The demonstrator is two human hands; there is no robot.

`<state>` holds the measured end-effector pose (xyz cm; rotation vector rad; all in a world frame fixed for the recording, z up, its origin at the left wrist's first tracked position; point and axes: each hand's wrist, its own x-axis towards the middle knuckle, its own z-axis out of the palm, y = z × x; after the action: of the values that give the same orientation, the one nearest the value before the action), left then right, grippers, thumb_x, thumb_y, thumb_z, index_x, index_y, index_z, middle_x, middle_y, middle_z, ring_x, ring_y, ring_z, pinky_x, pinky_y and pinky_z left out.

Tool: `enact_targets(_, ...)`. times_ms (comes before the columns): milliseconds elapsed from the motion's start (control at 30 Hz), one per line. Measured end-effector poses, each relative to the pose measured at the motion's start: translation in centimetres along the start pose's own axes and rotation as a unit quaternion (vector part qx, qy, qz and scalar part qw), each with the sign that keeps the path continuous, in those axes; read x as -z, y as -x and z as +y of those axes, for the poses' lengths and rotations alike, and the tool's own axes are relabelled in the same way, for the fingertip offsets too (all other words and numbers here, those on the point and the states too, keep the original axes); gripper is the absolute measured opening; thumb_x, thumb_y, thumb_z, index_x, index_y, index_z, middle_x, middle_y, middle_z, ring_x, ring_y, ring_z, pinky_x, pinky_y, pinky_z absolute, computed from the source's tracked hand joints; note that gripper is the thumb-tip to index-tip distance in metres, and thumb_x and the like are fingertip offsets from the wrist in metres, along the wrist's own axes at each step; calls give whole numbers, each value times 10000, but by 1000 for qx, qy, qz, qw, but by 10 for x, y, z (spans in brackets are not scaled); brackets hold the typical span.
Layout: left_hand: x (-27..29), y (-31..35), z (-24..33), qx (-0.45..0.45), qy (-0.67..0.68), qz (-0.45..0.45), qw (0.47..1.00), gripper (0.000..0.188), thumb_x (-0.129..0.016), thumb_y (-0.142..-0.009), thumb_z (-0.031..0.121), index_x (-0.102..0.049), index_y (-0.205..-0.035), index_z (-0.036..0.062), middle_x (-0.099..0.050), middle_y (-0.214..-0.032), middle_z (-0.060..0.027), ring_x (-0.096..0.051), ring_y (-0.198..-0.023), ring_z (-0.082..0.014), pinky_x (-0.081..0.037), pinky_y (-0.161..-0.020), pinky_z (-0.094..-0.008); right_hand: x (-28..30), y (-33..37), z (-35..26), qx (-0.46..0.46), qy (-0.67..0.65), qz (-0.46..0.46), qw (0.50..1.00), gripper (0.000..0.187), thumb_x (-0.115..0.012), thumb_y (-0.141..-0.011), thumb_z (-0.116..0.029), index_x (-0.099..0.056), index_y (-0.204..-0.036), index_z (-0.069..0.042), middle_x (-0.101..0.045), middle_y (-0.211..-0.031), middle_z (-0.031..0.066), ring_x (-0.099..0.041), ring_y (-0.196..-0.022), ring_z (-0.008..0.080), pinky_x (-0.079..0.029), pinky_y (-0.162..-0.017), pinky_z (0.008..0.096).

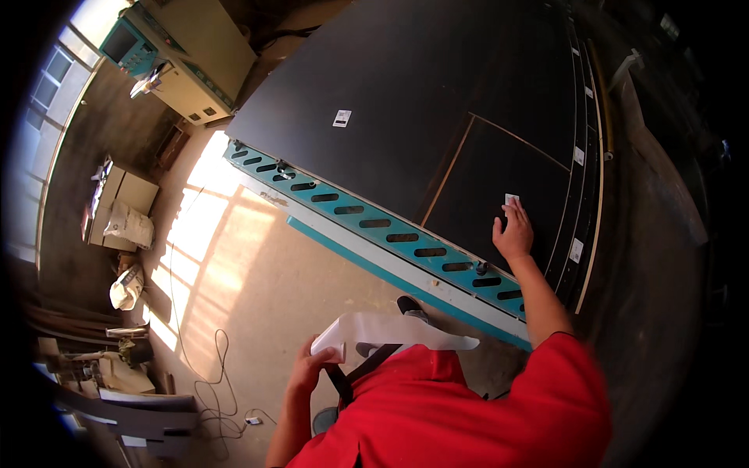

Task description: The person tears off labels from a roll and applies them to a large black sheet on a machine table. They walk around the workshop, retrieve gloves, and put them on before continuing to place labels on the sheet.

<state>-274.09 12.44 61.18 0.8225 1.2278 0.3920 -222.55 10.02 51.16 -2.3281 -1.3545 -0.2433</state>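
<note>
My left hand [306, 368] is closed around a roll of white labels [337, 337] near my waist, with a loose strip of it trailing to the right in front of my red shirt. My right hand [515, 235] is stretched out over a dark cut panel [488, 171] on the machine bed. Its fingers lie flat, the tips touching a small white label [511, 198] on that panel. Another white label [342, 118] is stuck on the large dark board [374, 78] to the left.
A teal slotted rail [374, 223] edges the bed nearest me. More labels [576, 249] sit on narrow strips at the right. A cream control cabinet [195, 78] stands at the far left. A cable [222, 390] loops across the floor, with bags [129, 225] along the left wall.
</note>
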Motion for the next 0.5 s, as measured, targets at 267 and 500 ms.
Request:
enact_targets(267,9,-42,27,18,-6,-47,999,381,-653,-803,175,-527,-1122,9,-632,-884,-86,-615,-763,-163,-461,-589,-283,9,3,-18,-24,52,-110,992,716,-500,-922,-414,-278,-1455,9,-235,-1534,184,-199,-1429,329,-173,-1170,417)
enact_targets(500,78,-67,40,-20,56,-92,994,409,-680,-778,174,-529,-1126,20,-637,-882,-74,-603,-762,-143,-456,-603,-266,49,-4,-103,-161,-35,-220,961,583,-631,-858,-279,-464,-1346,-7,-460,-1396,194,-423,-1307,331,-348,-1083,400)
